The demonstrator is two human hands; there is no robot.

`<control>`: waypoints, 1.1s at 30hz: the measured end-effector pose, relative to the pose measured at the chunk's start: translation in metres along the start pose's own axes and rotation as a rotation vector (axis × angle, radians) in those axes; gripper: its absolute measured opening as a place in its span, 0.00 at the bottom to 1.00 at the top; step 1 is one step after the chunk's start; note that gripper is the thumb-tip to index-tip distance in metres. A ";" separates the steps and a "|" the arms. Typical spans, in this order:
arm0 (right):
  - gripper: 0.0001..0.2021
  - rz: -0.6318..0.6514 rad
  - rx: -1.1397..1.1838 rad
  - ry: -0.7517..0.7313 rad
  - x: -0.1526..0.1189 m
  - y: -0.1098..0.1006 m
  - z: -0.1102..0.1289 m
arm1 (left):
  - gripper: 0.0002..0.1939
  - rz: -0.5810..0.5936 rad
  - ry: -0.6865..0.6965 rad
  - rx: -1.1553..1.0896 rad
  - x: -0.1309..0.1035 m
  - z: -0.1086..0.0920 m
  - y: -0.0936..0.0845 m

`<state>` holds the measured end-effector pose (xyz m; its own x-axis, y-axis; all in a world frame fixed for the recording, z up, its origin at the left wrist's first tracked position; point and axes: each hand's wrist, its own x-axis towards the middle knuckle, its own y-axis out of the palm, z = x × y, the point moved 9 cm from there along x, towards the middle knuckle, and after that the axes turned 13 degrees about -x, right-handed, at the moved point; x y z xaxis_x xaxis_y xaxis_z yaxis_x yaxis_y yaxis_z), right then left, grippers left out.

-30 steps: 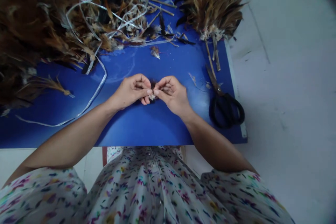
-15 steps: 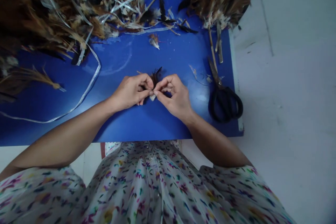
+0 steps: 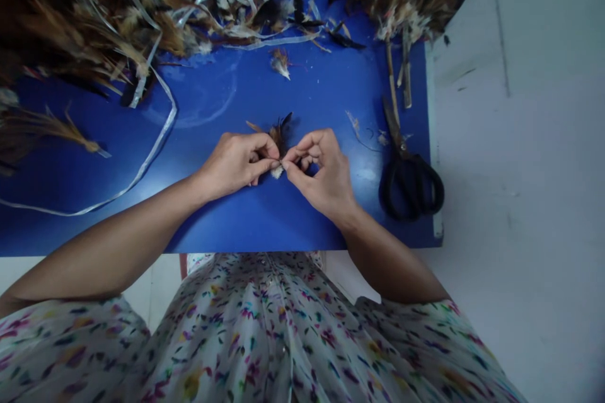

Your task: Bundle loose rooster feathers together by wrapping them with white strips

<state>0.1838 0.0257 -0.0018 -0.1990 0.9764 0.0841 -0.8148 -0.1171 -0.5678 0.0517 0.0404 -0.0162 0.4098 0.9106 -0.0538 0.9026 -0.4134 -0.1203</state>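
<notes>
Feather tuft (image 3: 278, 132) shows between our hands over the blue table (image 3: 302, 220) in the head view, pale base toward us. Our left hand (image 3: 239, 164) pinches it, thumb and forefinger closed; our right hand (image 3: 324, 170) has its fingertips pinched just beside, on what we cannot tell. Dark tips, mostly hidden a second ago, now show beyond our fingers.

I see a loose whitish top (image 3: 265, 340), printed with small marks of pink, purple, green, yellow and dark blue. Soft folds run down its front. The wide sleeves (image 3: 70, 340) have the same print; left hand (image 3: 239, 164) and right hand (image 3: 324, 170) are bare.
</notes>
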 end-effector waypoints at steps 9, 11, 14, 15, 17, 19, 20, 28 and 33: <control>0.13 0.035 0.143 0.084 0.000 0.003 -0.011 | 0.07 -0.015 0.038 0.041 -0.001 -0.005 0.000; 0.13 0.051 0.148 0.084 0.000 0.004 -0.010 | 0.05 -0.019 0.042 0.055 -0.001 -0.005 0.000; 0.13 0.066 0.144 0.071 0.000 0.006 -0.008 | 0.04 -0.023 0.040 0.061 -0.001 -0.006 0.000; 0.12 0.063 0.141 0.062 0.001 0.005 -0.007 | 0.05 -0.025 0.039 0.059 -0.001 -0.006 -0.001; 0.12 0.057 0.134 0.046 0.001 0.005 -0.005 | 0.05 -0.032 0.032 0.053 -0.001 -0.005 -0.001; 0.13 0.053 0.135 0.035 0.001 0.006 -0.004 | 0.06 -0.039 0.024 0.050 -0.002 -0.005 -0.001; 0.13 0.054 0.139 0.032 0.000 0.007 -0.003 | 0.06 -0.042 0.023 0.050 -0.002 -0.004 -0.002; 0.11 0.020 0.103 0.000 0.000 0.008 0.002 | 0.07 -0.038 0.032 0.080 -0.002 -0.003 -0.002; 0.10 0.010 0.099 0.013 0.001 0.007 -0.001 | 0.06 -0.034 0.013 0.072 -0.001 -0.003 -0.001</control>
<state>0.1784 0.0263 -0.0065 -0.2005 0.9773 0.0681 -0.8629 -0.1433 -0.4846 0.0502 0.0396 -0.0132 0.3810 0.9239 -0.0353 0.9044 -0.3804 -0.1932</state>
